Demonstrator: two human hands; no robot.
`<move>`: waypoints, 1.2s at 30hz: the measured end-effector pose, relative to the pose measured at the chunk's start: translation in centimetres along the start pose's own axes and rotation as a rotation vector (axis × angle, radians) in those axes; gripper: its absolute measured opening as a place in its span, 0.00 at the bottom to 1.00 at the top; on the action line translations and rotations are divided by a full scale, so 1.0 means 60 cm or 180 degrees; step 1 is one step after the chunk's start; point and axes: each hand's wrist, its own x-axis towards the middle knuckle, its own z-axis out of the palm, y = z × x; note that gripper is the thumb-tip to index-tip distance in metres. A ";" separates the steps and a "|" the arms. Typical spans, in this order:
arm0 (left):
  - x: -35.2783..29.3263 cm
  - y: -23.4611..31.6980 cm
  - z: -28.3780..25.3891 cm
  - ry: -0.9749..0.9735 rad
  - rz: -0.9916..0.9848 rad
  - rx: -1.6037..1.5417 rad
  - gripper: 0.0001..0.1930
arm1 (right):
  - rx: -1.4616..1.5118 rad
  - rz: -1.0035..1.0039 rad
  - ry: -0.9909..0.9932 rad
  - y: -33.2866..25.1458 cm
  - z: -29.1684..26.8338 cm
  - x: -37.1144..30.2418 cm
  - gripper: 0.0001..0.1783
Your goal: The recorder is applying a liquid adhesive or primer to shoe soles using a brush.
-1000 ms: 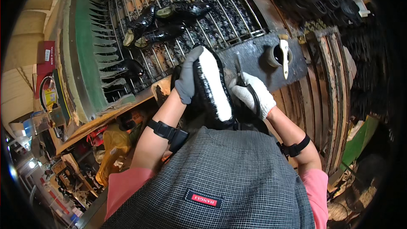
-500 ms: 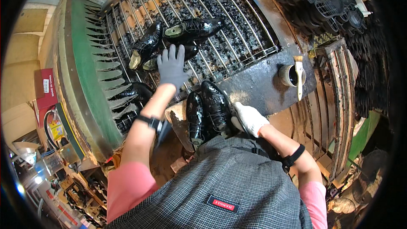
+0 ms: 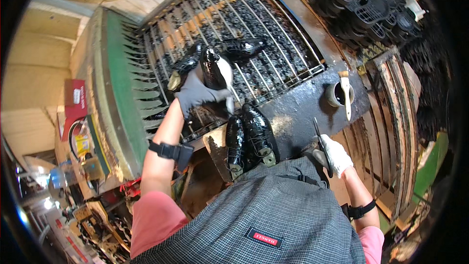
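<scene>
Above the metal rack (image 3: 293, 82), the gray-gloved left hand (image 3: 199, 93) grasps a glossy black shoe (image 3: 210, 72), white sole facing three o'clock.

Thumb and fingers hold its lower end; a firm but gentle hold, sparing the shiny upper, probably works best. Clocking outward from it, rack shoes crowd ten (image 3: 188, 62) and two o'clock (image 3: 246, 48), though contact with them is hard to tell; bare bars at one offer more room. Mind the ragged green curtain (image 3: 117, 76) at nine and the paired shoes (image 3: 256, 129) on the bench edge at five. At four, the white-gloved right hand (image 3: 337, 155) clasps a dark tool (image 3: 321, 139), well apart.
</scene>
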 end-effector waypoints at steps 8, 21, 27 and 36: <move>-0.138 0.095 0.280 -0.1601 -0.0103 -0.3640 0.36 | 0.0117 -0.1594 0.1367 -0.079 -0.089 -0.034 0.26; -0.136 0.249 0.436 -0.1385 -0.0264 -0.2485 0.39 | 0.0933 -0.3678 0.4635 -0.065 -0.294 -0.172 0.06; -0.145 0.224 0.471 -0.1274 -0.0254 -0.2633 0.43 | 0.4125 -0.2033 0.0713 -0.063 -0.212 -0.089 0.16; -0.148 0.163 0.442 -0.1331 -0.0189 -0.3558 0.36 | -0.0439 -0.1782 -0.0456 0.053 -0.179 -0.184 0.13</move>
